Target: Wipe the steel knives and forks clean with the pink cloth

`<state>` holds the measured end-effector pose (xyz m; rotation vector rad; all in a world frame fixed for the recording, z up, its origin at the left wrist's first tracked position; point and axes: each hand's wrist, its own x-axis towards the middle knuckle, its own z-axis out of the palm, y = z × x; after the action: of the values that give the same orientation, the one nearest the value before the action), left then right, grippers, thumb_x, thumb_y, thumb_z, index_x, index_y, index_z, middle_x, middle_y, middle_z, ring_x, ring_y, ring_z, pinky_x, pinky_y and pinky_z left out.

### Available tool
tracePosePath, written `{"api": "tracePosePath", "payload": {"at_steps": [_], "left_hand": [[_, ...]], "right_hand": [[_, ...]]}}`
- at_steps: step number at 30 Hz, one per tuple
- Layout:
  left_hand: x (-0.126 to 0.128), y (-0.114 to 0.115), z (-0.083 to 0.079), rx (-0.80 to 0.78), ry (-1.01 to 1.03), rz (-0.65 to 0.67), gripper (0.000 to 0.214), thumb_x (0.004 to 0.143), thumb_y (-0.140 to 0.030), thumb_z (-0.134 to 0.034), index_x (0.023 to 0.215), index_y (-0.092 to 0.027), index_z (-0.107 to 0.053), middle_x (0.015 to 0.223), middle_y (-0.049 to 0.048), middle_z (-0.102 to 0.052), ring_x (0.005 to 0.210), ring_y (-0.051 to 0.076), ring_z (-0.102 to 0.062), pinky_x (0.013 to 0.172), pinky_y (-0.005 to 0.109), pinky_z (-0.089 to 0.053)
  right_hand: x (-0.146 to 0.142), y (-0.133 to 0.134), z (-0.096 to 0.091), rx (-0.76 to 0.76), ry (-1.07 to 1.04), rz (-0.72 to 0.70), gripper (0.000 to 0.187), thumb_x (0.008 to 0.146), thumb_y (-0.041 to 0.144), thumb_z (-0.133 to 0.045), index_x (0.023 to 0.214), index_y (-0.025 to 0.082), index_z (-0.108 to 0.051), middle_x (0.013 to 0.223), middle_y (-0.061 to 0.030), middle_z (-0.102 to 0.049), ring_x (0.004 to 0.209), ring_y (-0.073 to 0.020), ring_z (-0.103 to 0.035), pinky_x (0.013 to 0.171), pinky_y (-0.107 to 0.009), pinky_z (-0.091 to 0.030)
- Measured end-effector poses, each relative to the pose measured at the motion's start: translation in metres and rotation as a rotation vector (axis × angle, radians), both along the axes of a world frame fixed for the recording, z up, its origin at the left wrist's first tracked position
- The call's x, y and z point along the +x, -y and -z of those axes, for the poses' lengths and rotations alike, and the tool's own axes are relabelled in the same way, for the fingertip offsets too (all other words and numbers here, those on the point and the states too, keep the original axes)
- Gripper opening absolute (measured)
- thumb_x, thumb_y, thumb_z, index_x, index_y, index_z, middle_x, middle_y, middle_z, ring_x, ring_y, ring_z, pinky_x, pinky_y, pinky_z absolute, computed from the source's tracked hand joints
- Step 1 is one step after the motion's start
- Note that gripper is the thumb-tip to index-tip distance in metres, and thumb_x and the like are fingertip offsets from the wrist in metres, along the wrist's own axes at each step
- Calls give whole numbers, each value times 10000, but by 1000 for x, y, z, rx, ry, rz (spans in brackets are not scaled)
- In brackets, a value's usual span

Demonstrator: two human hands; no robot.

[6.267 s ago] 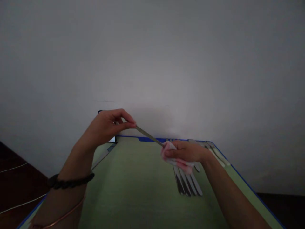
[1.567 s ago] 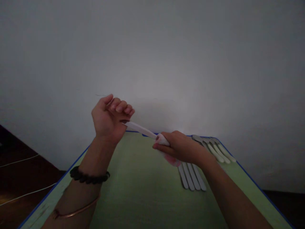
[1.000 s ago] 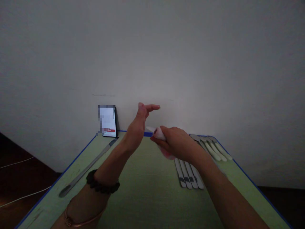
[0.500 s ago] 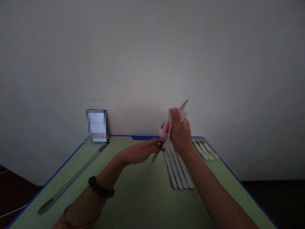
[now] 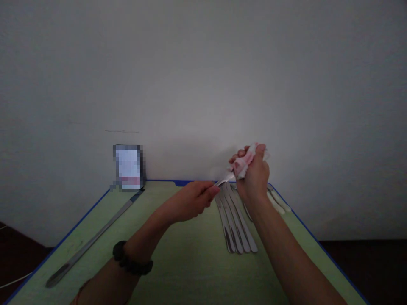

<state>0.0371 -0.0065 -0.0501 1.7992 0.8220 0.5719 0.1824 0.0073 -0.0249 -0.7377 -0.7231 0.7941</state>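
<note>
My left hand (image 5: pixel 193 200) is closed around the handle end of a silver table knife (image 5: pixel 225 179), which slants up to the right above the table. My right hand (image 5: pixel 257 174) grips a pink-and-white cloth (image 5: pixel 244 164) wrapped about the knife's other end, so the tip is hidden. Below the hands, several silver pieces of cutlery (image 5: pixel 237 224) lie side by side with their handles toward me. Their far ends are partly hidden by the knife and my right hand.
White-handled cutlery (image 5: pixel 280 201) lies at the far right, partly behind my right wrist. A lit, blurred screen (image 5: pixel 129 167) stands at the back left. A long metal piece (image 5: pixel 95 239) lies along the left side of the green table (image 5: pixel 184 262). A wall (image 5: pixel 203 84) rises behind.
My right hand and the cloth have moved right, and the blade tip that stuck out above is now covered. My left hand's fingers have closed on the knife handle.
</note>
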Motion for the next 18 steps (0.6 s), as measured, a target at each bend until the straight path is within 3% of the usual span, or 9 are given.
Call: {"api": "tracePosePath", "payload": {"at_steps": [4,6,9,14,18], "left_hand": [[14,-3,13,-68,87,-95,298,896,-407,-376,673,-211,-361,530,-83,-332,374,58,-287,340,162,-246],[14,-4,14,-92,92,-111,297,900,-424,-361,687,-218,-360,521,-91,-322,357,60,-267,331,167,-220],[8,-1,4,-9,37,-113,331,911,-439,-342,668,-217,-379,518,-77,-358,365,75,-304,347,188,-246],[-7,11,-23,278,-138,-110,357,915,-335,-377,584,-204,-406,519,-38,-436,439,108,-397,428,225,-276],[-8,15,-27,447,-237,-169,342,916,-310,-395,592,-208,-438,532,-23,-472,488,143,-430,513,259,-323]], "right_hand": [[-31,1,26,-117,73,-96,459,809,616,-463,785,170,-572,592,-12,-665,552,-154,-659,511,-252,-529],[-37,1,30,-126,79,-155,466,811,603,-475,773,154,-595,641,-43,-696,604,-172,-682,553,-276,-551],[-25,0,20,-107,72,-147,460,816,582,-495,768,139,-611,694,-65,-715,621,-176,-688,548,-278,-557],[9,-5,-3,-36,10,-41,446,829,581,-489,755,150,-576,704,-52,-707,644,-154,-691,588,-256,-557],[2,-5,0,-6,-2,-8,471,839,616,-421,772,174,-570,735,-44,-712,661,-158,-698,608,-275,-564]]}}
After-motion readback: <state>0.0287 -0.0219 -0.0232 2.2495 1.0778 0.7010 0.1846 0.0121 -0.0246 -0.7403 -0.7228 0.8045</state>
